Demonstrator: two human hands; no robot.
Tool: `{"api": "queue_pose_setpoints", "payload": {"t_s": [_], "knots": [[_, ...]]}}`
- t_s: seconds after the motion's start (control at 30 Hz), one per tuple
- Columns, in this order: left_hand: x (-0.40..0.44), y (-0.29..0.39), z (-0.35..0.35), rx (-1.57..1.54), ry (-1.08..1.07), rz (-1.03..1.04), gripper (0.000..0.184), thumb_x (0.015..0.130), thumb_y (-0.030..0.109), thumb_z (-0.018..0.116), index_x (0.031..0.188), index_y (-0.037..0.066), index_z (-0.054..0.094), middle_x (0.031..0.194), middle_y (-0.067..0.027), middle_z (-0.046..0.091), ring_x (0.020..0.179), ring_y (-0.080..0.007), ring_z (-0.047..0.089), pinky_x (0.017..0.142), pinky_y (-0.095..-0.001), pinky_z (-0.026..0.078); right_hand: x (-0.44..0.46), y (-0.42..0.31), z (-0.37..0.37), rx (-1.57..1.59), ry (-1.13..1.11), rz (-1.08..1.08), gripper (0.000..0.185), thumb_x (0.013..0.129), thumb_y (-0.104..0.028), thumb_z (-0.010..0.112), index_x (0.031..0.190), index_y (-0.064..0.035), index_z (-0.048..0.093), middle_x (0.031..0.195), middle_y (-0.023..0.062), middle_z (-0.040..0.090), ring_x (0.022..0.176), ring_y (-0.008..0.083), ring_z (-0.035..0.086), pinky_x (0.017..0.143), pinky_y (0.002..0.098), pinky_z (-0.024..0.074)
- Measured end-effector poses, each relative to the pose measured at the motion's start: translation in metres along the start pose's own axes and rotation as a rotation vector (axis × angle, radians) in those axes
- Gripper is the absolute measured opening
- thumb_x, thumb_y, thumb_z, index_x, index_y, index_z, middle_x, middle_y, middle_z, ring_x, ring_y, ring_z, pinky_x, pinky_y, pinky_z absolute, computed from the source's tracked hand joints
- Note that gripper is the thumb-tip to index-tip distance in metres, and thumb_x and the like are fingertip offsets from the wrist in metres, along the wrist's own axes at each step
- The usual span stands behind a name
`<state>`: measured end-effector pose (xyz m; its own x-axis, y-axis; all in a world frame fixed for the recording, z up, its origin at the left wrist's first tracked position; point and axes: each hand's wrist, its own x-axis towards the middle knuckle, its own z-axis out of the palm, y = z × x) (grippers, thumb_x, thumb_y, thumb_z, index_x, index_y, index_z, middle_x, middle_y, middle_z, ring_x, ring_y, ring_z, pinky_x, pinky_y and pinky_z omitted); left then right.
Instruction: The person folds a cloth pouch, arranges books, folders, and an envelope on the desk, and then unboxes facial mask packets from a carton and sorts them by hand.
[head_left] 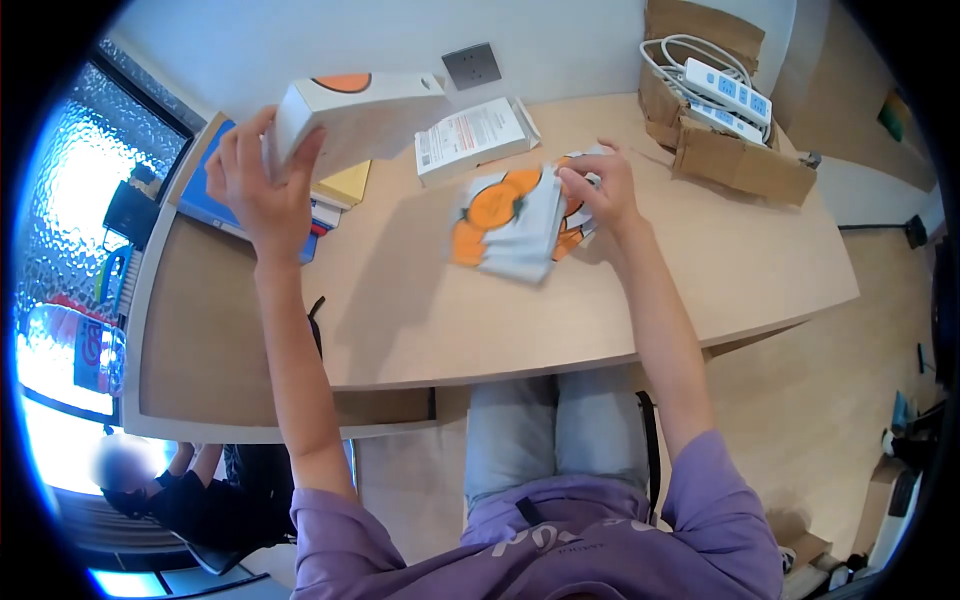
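My left hand [262, 185] is raised over the left part of the table, its fingers and thumb closed round one end of a white box [355, 115] with an orange patch on its narrow side. The box is held up and tilted. Over the middle of the table, my right hand [606, 190] pinches the edge of white packets [512, 222] printted with orange fruit; they are blurred by motion. Further orange-printed packets [572, 236] show right beside them, partly hidden. Behind the packets lies a second white box [475, 138] with small print on its face.
A torn cardboard box [740, 165] holding power strips [728, 92] and white cables stands at the back right of the table [440, 330]. Blue and yellow books [345, 185] lie at the left. A seated person [205, 505] is at lower left.
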<state>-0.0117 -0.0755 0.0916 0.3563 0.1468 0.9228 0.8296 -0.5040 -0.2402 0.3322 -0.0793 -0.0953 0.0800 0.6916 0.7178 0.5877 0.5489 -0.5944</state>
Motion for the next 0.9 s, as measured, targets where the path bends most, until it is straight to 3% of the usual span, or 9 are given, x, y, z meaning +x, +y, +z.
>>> {"api": "queue_pose_setpoints", "payload": {"t_s": [0.1,0.2,0.3,0.43,0.53,0.57,0.67,0.77,0.9], "knots": [[-0.02,0.001,0.011,-0.079,-0.021,-0.028,0.045,0.076,0.038,0.077,0.109,0.013,0.061,0.102,-0.0037,0.06,0.1,-0.0282,0.05,0.091,-0.0416,0.03,-0.001,0.001,0.01,0.046,0.134,0.083,0.025,0.084,-0.027,0.058,0.073,-0.0097,0.071,0.058,-0.0009,0.064,0.054,0.014,0.054,0.087,0.037,0.0353],[-0.056,0.012,0.023,-0.01,-0.024,-0.094,0.043,0.077,0.036,0.077,0.109,0.013,0.06,0.102,-0.0042,0.058,0.1,-0.0287,0.048,0.09,-0.0415,0.03,-0.005,-0.005,0.012,0.035,0.15,0.108,0.025,0.086,-0.023,0.056,0.068,-0.0092,0.069,0.052,0.0005,0.059,0.051,0.0159,0.05,0.086,0.0366,0.0359],[-0.102,0.018,0.035,0.032,0.013,-0.185,0.044,0.08,0.034,0.074,0.113,0.01,0.057,0.103,-0.0049,0.056,0.101,-0.0282,0.047,0.09,-0.0413,0.03,-0.007,-0.009,0.018,-0.152,0.162,-0.082,0.028,0.086,-0.019,0.056,0.062,-0.0082,0.064,0.05,0.002,0.055,0.049,0.0182,0.047,0.084,0.0358,0.0356],[-0.137,0.019,0.035,-0.004,0.15,-0.466,0.046,0.089,0.035,0.066,0.115,0.002,0.048,0.11,-0.0102,0.05,0.104,-0.0282,0.046,0.093,-0.0429,0.033,-0.006,-0.02,0.016,-0.139,0.212,-0.112,0.03,0.087,-0.017,0.055,0.058,-0.007,0.057,0.048,0.0027,0.052,0.048,0.02,0.044,0.082,0.0364,0.0355],[-0.135,0.013,0.04,-0.614,0.431,-0.945,0.042,0.096,0.035,0.057,0.114,-0.001,0.046,0.113,-0.0114,0.049,0.107,-0.0286,0.047,0.095,-0.0424,0.037,-0.008,-0.023,0.024,-0.085,0.191,-0.072,0.031,0.088,-0.017,0.055,0.059,-0.0065,0.056,0.048,0.0028,0.051,0.049,0.0198,0.043,0.082,0.0365,0.0355],[-0.141,0.0,0.04,-0.745,0.378,-1.084,0.048,0.101,0.036,0.045,0.126,-0.004,0.043,0.128,-0.0132,0.047,0.118,-0.0292,0.046,0.1,-0.0398,0.039,-0.01,-0.021,0.027,-0.072,0.168,-0.042,0.031,0.088,-0.018,0.055,0.059,-0.0063,0.055,0.049,0.0028,0.051,0.049,0.0198,0.043,0.082,0.0364,0.0356],[-0.147,-0.025,0.042,-1.202,0.326,-1.414,0.057,0.102,0.04,0.039,0.14,-0.003,0.033,0.143,-0.0158,0.039,0.127,-0.029,0.043,0.105,-0.0402,0.037,-0.015,-0.015,0.034,-0.077,0.066,0.062,0.033,0.09,-0.02,0.053,0.06,-0.0061,0.055,0.05,0.0035,0.051,0.051,0.0204,0.044,0.084,0.0363,0.0356],[-0.162,-0.041,0.053,-1.523,0.352,-1.612,0.062,0.102,0.042,0.035,0.145,-0.002,0.026,0.149,-0.0154,0.032,0.132,-0.0291,0.038,0.109,-0.0415,0.035,-0.019,-0.007,0.039,-0.092,-0.028,0.116,0.034,0.091,-0.022,0.051,0.062,-0.006,0.056,0.052,0.0042,0.052,0.053,0.0217,0.045,0.086,0.0368,0.0353],[-0.188,-0.055,0.072,-1.379,0.428,-1.549,0.055,0.102,0.035,0.041,0.141,0.001,0.025,0.143,-0.0201,0.037,0.13,-0.0295,0.04,0.108,-0.041,0.038,-0.02,-0.008,0.041,-0.058,-0.054,0.138,0.035,0.093,-0.024,0.049,0.064,-0.0059,0.056,0.054,0.005,0.052,0.056,0.0229,0.047,0.086,0.0375,0.0353]]}}
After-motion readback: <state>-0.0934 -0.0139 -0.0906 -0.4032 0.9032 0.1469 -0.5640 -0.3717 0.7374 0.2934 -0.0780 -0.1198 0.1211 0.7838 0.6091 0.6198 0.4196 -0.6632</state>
